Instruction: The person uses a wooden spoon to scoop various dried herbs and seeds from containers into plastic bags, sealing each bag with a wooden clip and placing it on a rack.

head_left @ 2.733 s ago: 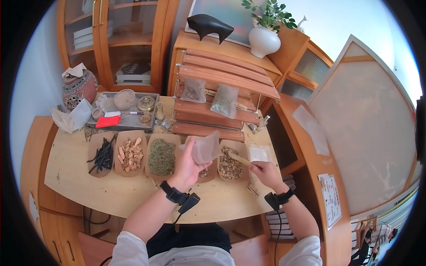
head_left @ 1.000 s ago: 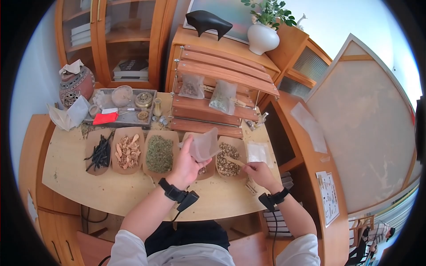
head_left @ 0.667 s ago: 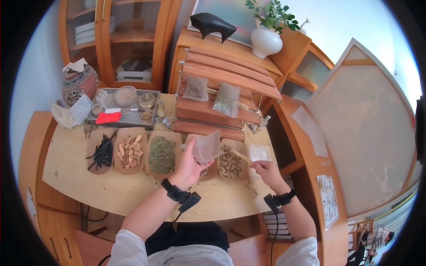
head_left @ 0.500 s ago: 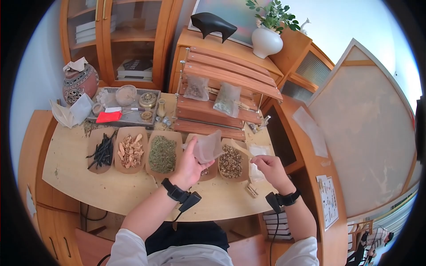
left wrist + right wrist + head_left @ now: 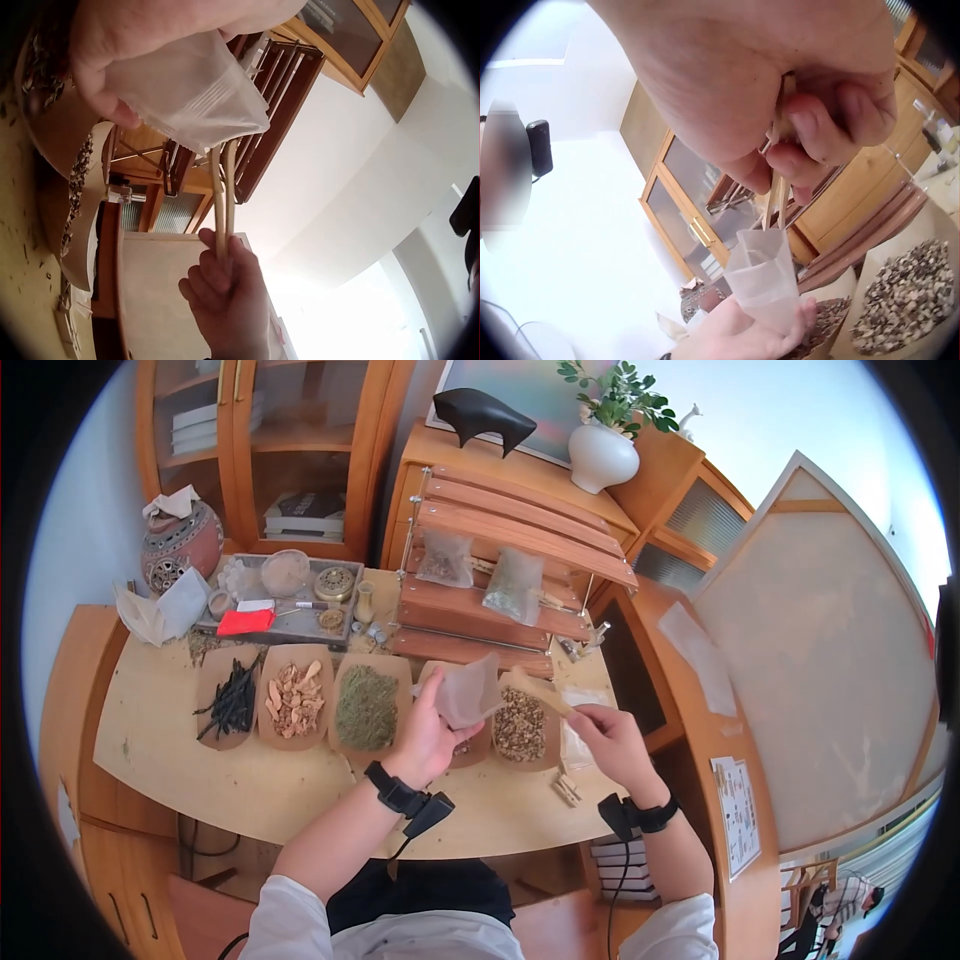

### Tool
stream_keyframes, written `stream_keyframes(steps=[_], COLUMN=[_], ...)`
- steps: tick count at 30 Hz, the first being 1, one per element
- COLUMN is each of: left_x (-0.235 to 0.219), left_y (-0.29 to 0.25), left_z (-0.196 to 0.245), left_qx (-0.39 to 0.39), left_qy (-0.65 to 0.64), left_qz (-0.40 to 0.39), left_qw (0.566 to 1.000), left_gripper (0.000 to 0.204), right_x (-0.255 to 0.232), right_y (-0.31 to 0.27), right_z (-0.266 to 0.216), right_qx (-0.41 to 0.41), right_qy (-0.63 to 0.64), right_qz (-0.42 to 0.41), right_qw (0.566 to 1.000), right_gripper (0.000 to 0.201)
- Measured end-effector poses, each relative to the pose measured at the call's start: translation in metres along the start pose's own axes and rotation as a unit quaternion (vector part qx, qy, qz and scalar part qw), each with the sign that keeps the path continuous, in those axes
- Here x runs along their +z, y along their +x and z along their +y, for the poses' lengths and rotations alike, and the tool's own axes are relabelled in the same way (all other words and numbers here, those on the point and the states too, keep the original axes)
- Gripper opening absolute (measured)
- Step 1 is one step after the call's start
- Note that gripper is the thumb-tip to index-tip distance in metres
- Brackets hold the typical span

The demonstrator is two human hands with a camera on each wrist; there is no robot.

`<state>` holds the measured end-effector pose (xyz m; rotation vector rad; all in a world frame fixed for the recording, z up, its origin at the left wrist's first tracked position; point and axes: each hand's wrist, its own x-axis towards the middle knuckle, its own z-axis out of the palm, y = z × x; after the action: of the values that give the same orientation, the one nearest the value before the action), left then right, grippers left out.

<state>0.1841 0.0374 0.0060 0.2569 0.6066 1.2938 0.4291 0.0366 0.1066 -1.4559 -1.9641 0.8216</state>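
My left hand holds a translucent white pouch over the table, fingers behind it and thumb at its side. My right hand grips a pair of light wooden tongs, its fingers curled round the two arms. In the left wrist view the tongs reach up to the pouch's mouth, their tips right at its edge. Below them is a paper tray of chopped brown-and-cream herb pieces. Another tray, of reddish-brown bits, is partly hidden under my left hand.
Further trays to the left hold green dried herb, tan chips and black strips. Flat white pouches and wooden clips lie at right. Behind stands a slatted wooden rack with two filled pouches clipped on.
My right hand has lifted the tongs out of the chopped herb tray and moved up and forward, bringing their tips to the pouch. My left hand stays in place with the pouch.
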Motion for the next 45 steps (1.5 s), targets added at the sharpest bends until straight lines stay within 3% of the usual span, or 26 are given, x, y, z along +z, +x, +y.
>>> stream_keyframes(steps=[3, 7, 10, 14, 17, 21, 24, 27, 33, 39, 45], left_x=[0.002, 0.001, 0.001, -0.001, 0.0, -0.002, 0.002, 0.002, 0.003, 0.0, 0.0], left_y=[-0.002, 0.001, 0.002, 0.003, 0.002, 0.004, 0.002, 0.002, 0.001, 0.003, 0.003], left_z=[0.002, -0.001, -0.002, -0.001, -0.001, -0.003, -0.002, -0.001, 0.0, -0.001, -0.001], left_qx=[0.006, 0.006, 0.001, 0.002, -0.001, 0.004, 0.001, -0.002, 0.002, 0.002, 0.0], left_qy=[-0.003, -0.008, -0.008, -0.007, -0.01, -0.009, -0.009, -0.007, -0.007, -0.005, -0.004], left_qz=[0.013, 0.02, 0.029, 0.027, 0.031, 0.024, 0.026, 0.029, 0.032, 0.022, 0.022], left_qw=[1.0, 1.0, 1.0, 1.0, 0.999, 1.0, 1.0, 1.0, 0.999, 1.0, 1.0], left_gripper=[0.053, 0.053, 0.053, 0.054, 0.054, 0.054, 0.054, 0.054, 0.056, 0.056, 0.055], right_x=[-0.009, 0.006, 0.018, 0.011, -0.001, -0.018, -0.014, -0.005, 0.013, 0.031, 0.034], right_y=[-0.013, -0.028, -0.028, -0.02, -0.02, -0.014, -0.007, -0.001, 0.001, -0.003, -0.002], right_z=[0.002, 0.025, 0.029, 0.046, 0.05, 0.052, 0.077, 0.071, 0.069, 0.08, 0.083], right_qx=[0.051, -0.09, -0.114, -0.095, 0.035, 0.15, 0.136, 0.13, 0.075, -0.055, -0.1], right_qy=[-0.114, -0.224, -0.324, -0.339, -0.261, -0.205, -0.128, -0.11, -0.167, -0.259, -0.25], right_qz=[-0.007, -0.03, -0.014, 0.013, 0.008, -0.065, -0.094, -0.102, -0.055, 0.02, 0.042], right_qw=[0.992, 0.97, 0.939, 0.936, 0.965, 0.965, 0.978, 0.98, 0.981, 0.964, 0.962], right_gripper=[0.021, 0.015, 0.015, 0.021, 0.024, 0.031, 0.033, 0.034, 0.029, 0.022, 0.019])
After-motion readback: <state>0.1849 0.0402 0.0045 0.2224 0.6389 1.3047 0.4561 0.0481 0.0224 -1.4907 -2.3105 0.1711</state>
